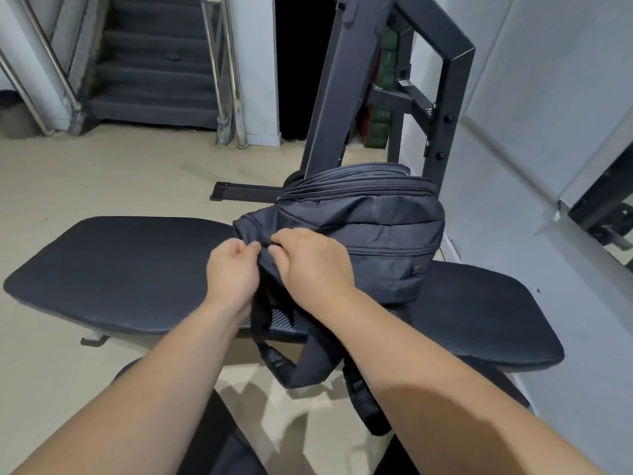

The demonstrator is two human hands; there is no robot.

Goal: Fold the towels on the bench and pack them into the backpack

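Observation:
A dark navy backpack (383, 221) lies on its side across the black padded bench (120, 272), with its straps hanging over the bench's front edge. My left hand (233, 272) pinches the fabric at the backpack's near top end. Right beside it, my right hand (311, 265) also grips that end, fingers curled over the edge. The zip lines I can see look closed. No towel shows anywhere in view.
A black metal rack frame (442, 97) rises behind the bench on the right, next to a white wall (548, 132). A staircase with a steel handrail (154, 73) is at the back left. Beige floor (102, 173) surrounds the bench.

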